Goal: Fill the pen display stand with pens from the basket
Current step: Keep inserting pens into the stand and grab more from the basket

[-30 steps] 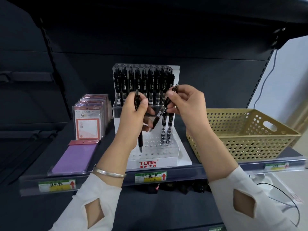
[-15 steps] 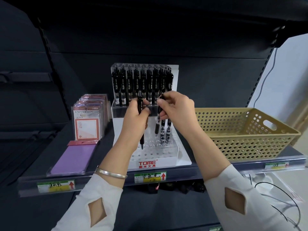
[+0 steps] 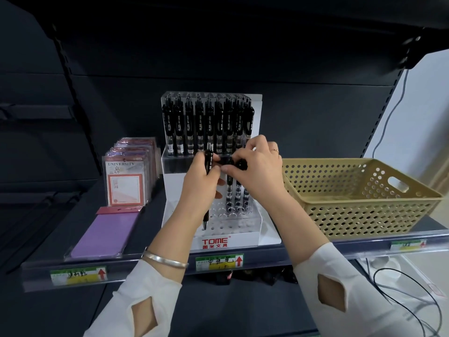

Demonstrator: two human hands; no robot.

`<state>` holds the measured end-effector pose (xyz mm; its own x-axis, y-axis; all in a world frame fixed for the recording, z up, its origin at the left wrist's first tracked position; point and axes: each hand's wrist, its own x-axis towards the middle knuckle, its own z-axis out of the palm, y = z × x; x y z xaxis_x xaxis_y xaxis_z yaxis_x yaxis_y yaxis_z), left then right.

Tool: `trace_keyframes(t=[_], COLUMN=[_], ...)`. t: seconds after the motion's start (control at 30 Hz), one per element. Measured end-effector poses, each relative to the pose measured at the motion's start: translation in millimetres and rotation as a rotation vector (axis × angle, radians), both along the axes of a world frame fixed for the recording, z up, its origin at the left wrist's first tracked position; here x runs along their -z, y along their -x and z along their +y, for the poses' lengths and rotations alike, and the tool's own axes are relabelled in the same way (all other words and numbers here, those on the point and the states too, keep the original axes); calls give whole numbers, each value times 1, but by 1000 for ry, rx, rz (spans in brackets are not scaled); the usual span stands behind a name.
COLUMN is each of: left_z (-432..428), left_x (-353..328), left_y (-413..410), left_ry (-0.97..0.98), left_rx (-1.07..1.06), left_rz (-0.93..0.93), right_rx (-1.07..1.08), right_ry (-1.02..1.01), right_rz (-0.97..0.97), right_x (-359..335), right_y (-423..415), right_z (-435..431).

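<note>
Fingers, left hand [image 3: 201, 183]: curled round the barrel of a black pen, with the thumb pressed against it.
Left-hand pen [image 3: 209, 164]: its long axis is upright, clip end up and tip down. The tip hangs just above the stand's front tier, toward the left edge. As far as I can judge, it is not seated.
Fingers, right hand [image 3: 257, 171]: the fingertips [image 3: 227, 169] pinch the black top of a second pen, touching the left hand's fingers.
Right-hand pen [image 3: 240, 164]: it stands upright among a few standing pens at the right end of the stand's middle tier. The hand hides whether it is fully down in its hole.
Relation that matters: each pen hangs straight below the fingers that hold it, with the holes under the tips, so the coming move looks like a plain drop along the pen's own axis.
Nearer hand: the right is over its row, while the left is nearer the holes that are not yet filled.
Display stand [image 3: 216, 240]: it sits at the front edge of the shelf [image 3: 291, 254], and many holes are open in the front tier.
Back-row pens [image 3: 209, 125]: a full rank of them stands upright at the stand's rear edge.
Basket [image 3: 352, 203]: it stands just beside the stand's right edge, and I see no pens in the part of its inside that shows.
</note>
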<state>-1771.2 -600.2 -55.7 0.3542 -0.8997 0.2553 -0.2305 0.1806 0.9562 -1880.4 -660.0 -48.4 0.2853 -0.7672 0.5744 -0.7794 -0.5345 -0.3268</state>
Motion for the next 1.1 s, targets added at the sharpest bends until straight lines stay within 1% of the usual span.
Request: trace_keyframes(t=[0.17, 0.33, 0.53, 0.73, 0.83, 0.93, 1.0, 1.03, 1.1], left_z=[0, 0, -2, -3, -3, 0, 1, 2, 3], left_x=[6, 9, 10, 14, 14, 10, 7, 5, 3], left_y=[1, -1, -2, -7, -8, -5, -4, -3, -2], left_ry=[-28, -28, -22, 37, 47, 57, 71, 75, 63], left_rx=[13, 24, 28, -2, 37, 104, 153, 186, 263], left_rz=[-5, 0, -6, -58, 26, 89, 104, 102, 90], right_rx=[-18, -151, -109, -40, -34, -53, -145, -223, -393], right_ry=[7, -98, -90, -118, -128, -25, -1, -53, -249], right_rz=[-31, -195, -147, 33, 26, -95, -234, -308, -460], right_x=[2, -3, -5, -14, -13, -13, -20, -24, -30], right_y=[1, 7, 5, 5, 5, 6, 6, 6, 5], right_z=[-1, -6, -7, -4, -3, 1, 6, 9, 17])
